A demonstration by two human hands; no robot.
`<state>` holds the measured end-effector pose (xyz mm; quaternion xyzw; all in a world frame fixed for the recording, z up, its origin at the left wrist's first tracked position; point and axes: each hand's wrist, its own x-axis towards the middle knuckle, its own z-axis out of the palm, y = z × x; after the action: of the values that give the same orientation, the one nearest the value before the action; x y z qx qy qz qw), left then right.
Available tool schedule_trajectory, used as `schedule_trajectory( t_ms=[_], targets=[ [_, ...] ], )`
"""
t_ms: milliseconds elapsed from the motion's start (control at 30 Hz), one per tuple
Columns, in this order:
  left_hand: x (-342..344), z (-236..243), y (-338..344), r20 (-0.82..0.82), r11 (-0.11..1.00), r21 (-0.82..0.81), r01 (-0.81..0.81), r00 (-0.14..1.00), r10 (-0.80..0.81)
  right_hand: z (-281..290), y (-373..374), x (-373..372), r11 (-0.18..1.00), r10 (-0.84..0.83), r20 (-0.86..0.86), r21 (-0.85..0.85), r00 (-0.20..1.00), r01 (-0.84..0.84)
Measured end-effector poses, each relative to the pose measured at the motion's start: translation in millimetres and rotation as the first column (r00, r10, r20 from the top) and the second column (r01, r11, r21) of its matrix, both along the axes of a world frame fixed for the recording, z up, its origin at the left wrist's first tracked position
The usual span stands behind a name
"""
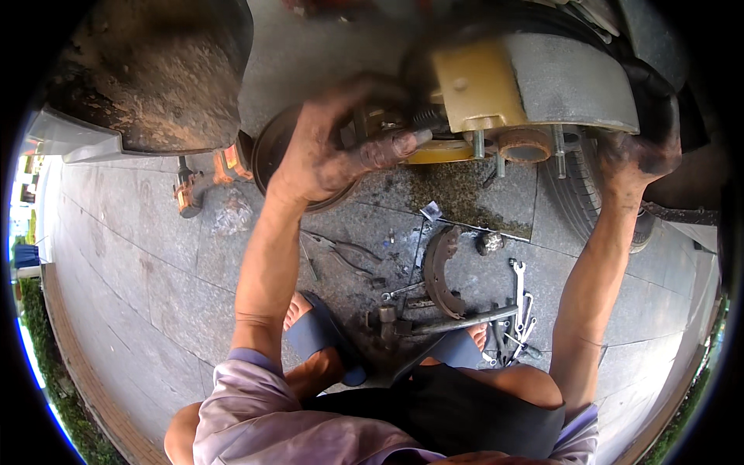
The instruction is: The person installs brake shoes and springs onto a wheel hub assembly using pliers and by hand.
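Observation:
A brake shoe [573,85] with a grey curved lining and yellow-painted metal sits at the wheel hub, whose round centre [525,145] and threaded studs [559,151] point toward me. My right hand [647,128], blackened with grease, is wrapped round the shoe's right end. At the left side of the assembly, my left hand [337,143] has its thumb stretched toward a dark coil spring [428,118]. Its fingers curve above, blurred, with their tips lost in shadow. A yellow edge [442,153] of another part shows below the spring.
Between my feet and the hub lie a worn brake shoe [442,271], pliers [345,252], a hammer [387,322] and several wrenches [519,291]. A brake drum [271,147] stands at left, by an orange power tool [186,190]. A tire [577,186] lies under the right side. A mud-caked fender [155,77] overhangs far left.

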<state>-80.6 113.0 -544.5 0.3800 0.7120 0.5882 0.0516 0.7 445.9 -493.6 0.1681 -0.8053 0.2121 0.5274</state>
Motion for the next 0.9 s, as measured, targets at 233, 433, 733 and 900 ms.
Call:
schedule_trajectory(
  t_ms=[233, 433, 733, 900],
  targets=[
    [-38, 40, 9, 0.085, 0.857, -0.439, 0.271, 0.962, -0.261, 3, -8, -5, 0.992, 0.110, -0.126, 0.072, 0.986, -0.101],
    [-31, 55, 31, 0.263, 0.827, -0.379, 0.416, 0.905, -0.335, 18, 7, 8, 0.991, -0.012, 0.085, 0.135, 0.996, 0.001],
    [2, 115, 66, 0.043, 0.527, -0.835, 0.160, 0.973, -0.227, 0, 21, 34, 0.981, -0.083, 0.127, 0.183, 0.988, 0.059],
    [4, 115, 71, 0.108, 0.528, -0.758, 0.382, 0.872, -0.477, -3, 16, 34, 0.979, -0.069, 0.054, 0.197, 0.996, 0.057]
  ],
)
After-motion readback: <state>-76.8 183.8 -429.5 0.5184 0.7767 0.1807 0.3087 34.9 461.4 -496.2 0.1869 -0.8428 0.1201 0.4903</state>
